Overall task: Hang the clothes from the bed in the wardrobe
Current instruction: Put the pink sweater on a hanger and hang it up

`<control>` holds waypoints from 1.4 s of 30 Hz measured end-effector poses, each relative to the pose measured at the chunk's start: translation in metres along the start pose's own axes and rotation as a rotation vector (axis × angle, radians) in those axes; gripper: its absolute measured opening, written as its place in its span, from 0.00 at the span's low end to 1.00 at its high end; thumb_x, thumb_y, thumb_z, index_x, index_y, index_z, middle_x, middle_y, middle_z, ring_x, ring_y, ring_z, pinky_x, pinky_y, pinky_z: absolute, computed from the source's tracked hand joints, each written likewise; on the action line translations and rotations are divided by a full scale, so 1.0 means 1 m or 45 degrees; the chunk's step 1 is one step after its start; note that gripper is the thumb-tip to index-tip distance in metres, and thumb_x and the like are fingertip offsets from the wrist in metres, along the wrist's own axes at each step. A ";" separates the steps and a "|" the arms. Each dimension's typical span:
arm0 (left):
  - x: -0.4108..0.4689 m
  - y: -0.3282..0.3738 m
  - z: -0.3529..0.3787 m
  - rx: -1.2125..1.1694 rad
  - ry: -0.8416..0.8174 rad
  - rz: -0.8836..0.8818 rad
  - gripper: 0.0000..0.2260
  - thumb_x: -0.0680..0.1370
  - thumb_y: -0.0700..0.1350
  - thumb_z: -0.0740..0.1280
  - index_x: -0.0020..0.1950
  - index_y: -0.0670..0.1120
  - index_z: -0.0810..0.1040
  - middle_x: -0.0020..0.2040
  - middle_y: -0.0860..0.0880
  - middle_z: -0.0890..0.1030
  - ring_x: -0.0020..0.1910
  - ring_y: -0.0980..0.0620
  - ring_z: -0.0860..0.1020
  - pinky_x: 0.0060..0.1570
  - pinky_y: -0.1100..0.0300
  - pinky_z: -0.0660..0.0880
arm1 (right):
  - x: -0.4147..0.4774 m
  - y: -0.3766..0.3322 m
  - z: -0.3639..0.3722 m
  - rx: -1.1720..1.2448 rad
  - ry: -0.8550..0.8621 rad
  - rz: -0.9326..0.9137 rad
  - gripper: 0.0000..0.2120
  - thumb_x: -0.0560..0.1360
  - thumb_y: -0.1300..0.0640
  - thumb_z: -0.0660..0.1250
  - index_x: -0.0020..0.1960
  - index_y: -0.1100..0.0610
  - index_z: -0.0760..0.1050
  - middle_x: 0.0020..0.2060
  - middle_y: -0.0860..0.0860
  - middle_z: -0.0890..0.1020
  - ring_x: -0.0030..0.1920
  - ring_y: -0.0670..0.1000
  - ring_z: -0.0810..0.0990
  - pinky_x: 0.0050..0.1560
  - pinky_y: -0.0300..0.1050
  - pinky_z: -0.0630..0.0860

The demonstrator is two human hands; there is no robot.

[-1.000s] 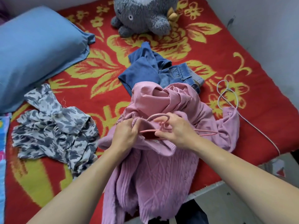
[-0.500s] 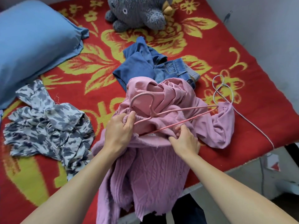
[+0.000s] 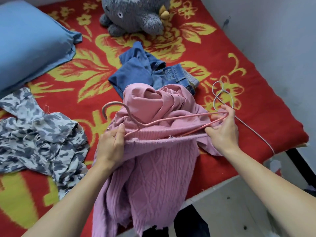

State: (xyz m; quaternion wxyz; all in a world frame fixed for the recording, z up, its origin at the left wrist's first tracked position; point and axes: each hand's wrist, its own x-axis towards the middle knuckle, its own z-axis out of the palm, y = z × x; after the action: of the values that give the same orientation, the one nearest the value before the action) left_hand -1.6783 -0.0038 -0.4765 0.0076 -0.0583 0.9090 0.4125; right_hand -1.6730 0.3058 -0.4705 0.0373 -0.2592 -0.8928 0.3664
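A blue pillow (image 3: 29, 53) lies far up and left of my fingers. A grey plush toy (image 3: 135, 14) sits well beyond them on the red flowered blanket (image 3: 222, 48). A white cable (image 3: 222, 98) loops just past my right fingertips.

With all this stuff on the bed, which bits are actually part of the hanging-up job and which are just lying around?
Part of the job:
- pink sweater, gripped by the left hand
- pink hanger, its end held by the right hand
- pink garment
- blue denim clothes
- grey patterned garment

Just lying about:
- blue pillow
- grey plush toy
- white cable
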 end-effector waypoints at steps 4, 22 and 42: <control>0.005 0.012 -0.005 -0.088 0.211 -0.029 0.20 0.78 0.52 0.50 0.32 0.47 0.74 0.31 0.44 0.76 0.36 0.43 0.74 0.35 0.52 0.63 | 0.005 -0.012 0.014 -0.178 -0.098 -0.124 0.20 0.65 0.61 0.69 0.56 0.55 0.71 0.42 0.55 0.82 0.45 0.60 0.80 0.47 0.52 0.75; -0.002 0.000 -0.004 0.007 0.143 0.084 0.10 0.70 0.45 0.61 0.50 0.47 0.68 0.33 0.56 0.73 0.32 0.42 0.74 0.37 0.47 0.74 | 0.038 -0.002 0.001 0.027 -0.734 -0.053 0.14 0.70 0.74 0.62 0.42 0.60 0.83 0.28 0.49 0.79 0.28 0.43 0.73 0.29 0.41 0.72; 0.009 0.009 0.010 0.132 -0.031 0.340 0.11 0.73 0.48 0.64 0.51 0.45 0.71 0.40 0.49 0.79 0.39 0.41 0.78 0.37 0.53 0.71 | -0.020 -0.068 0.067 -0.473 -0.835 -0.893 0.19 0.72 0.51 0.67 0.62 0.43 0.76 0.52 0.48 0.79 0.54 0.49 0.76 0.52 0.49 0.75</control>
State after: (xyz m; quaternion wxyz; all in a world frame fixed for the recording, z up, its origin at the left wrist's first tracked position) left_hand -1.6891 0.0091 -0.4768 -0.0335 0.0687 0.9287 0.3629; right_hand -1.7025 0.2128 -0.4716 -0.1707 0.1820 -0.9408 0.2293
